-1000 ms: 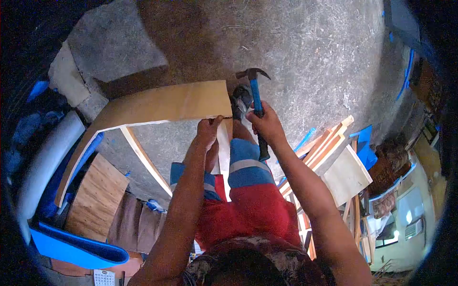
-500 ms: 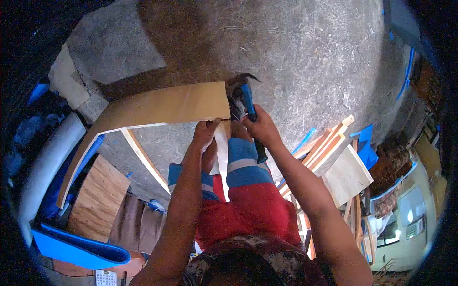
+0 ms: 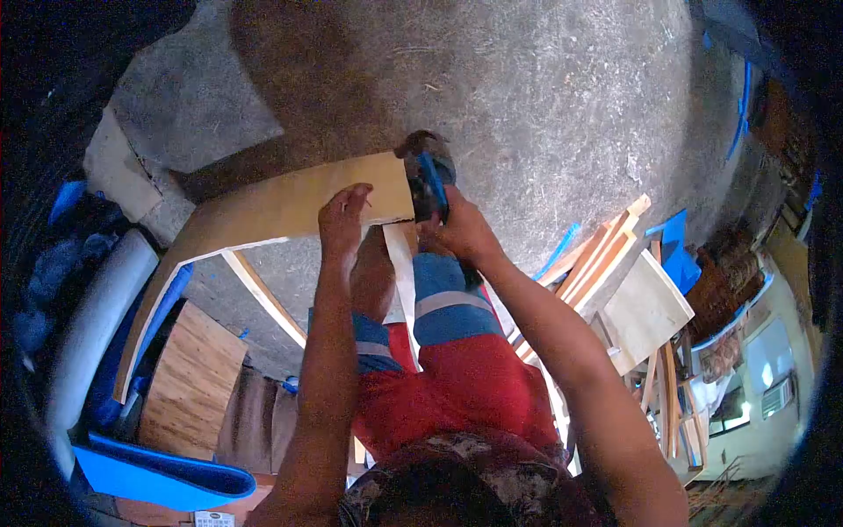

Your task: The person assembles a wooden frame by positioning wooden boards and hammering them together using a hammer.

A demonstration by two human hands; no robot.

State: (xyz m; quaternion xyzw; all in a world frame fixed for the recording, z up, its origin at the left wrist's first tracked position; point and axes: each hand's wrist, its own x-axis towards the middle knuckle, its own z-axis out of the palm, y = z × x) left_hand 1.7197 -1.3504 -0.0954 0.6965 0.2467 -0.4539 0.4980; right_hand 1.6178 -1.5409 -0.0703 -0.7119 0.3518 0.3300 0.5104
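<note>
A hammer with a blue handle (image 3: 432, 182) is gripped in my right hand (image 3: 463, 230), its dark claw head pointing away past the end of the board. My left hand (image 3: 341, 224) is raised over the near edge of a long plywood board (image 3: 281, 198). Its thumb and fingertips pinch a thin piece that looks like a nail, small and blurred. The board lies across in front of my knees, and a pale wooden strip (image 3: 399, 255) runs from its right end down between my legs.
Wood strips (image 3: 606, 250) and a pale panel (image 3: 645, 316) lean at the right. To the left are a brown plywood sheet (image 3: 193, 378), a folded blue sheet (image 3: 167, 474) and a pale roll (image 3: 105, 325). Concrete floor (image 3: 544, 105) stretches ahead.
My left hand has lifted from the board's near edge and moved left and forward over its face. The hammer and right hand have shifted slightly left.
</note>
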